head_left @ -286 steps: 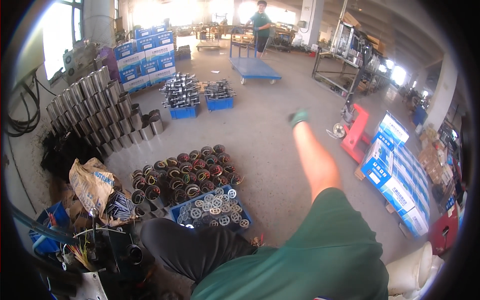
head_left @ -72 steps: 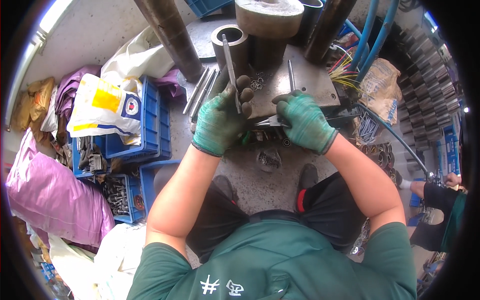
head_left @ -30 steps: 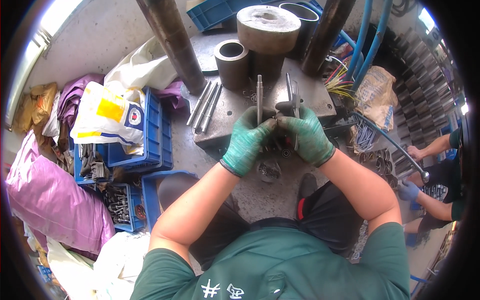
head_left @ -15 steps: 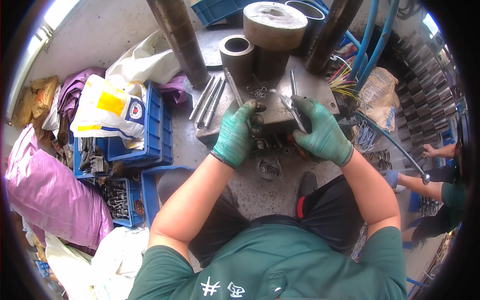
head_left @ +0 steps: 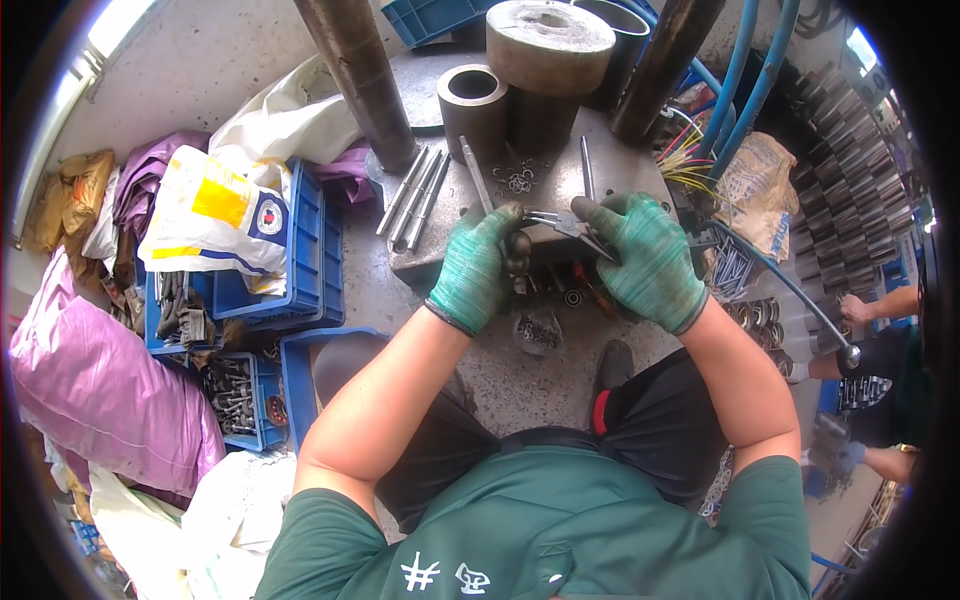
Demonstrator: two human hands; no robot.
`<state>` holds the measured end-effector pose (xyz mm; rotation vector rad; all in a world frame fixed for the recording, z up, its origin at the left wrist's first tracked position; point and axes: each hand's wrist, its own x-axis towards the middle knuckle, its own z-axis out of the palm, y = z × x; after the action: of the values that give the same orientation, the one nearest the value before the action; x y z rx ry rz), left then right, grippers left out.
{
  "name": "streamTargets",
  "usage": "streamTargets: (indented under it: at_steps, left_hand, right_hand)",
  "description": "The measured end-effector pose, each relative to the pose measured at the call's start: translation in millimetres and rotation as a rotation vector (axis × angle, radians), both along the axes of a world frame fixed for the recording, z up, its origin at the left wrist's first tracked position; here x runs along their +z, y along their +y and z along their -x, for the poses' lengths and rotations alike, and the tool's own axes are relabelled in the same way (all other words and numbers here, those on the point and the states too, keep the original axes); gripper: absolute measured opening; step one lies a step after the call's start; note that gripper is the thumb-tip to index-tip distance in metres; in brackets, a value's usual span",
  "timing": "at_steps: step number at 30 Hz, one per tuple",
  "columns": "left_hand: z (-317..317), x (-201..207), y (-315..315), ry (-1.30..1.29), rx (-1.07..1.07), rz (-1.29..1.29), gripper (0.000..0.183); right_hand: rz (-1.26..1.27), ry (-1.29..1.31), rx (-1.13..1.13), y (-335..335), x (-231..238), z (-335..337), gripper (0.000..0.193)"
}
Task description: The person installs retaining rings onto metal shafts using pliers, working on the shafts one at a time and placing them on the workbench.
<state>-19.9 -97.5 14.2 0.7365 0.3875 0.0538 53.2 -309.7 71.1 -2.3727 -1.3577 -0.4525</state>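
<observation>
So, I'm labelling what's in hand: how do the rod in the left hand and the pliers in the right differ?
The rod is one straight piece; the pliers have two parts joined at a pivot. In the picture, the rod runs upward from the left hand, leaning slightly left; the pliers point leftward from the right hand. Both show grey metal.

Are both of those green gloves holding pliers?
No, the right hand holds the pliers, while the left hand holds a metal rod.
</observation>
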Motion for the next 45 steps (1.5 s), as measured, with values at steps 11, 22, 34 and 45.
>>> streamTargets:
  at_steps: [11, 22, 34, 45]
  left_hand:
    - [2, -5, 1, -0.054, -0.063, -0.397, 0.020]
    - [5, -4, 4, -0.195, -0.099, -0.705, 0.041]
    - [9, -7, 3, -0.377, -0.111, -1.189, 0.035]
    - [8, 9, -1, -0.144, -0.467, -0.703, 0.043]
  right_hand:
    - [0.113, 0.128, -0.063, -3, 3, -6, 0.054]
    - [-0.162, 0.634, -0.189, -36, 12, -27, 0.052]
    - [0.163, 0.864, -0.023, -55, 21, -33, 0.055]
    - [0.231, 0.982, 0.057, -49, 16, -28, 0.050]
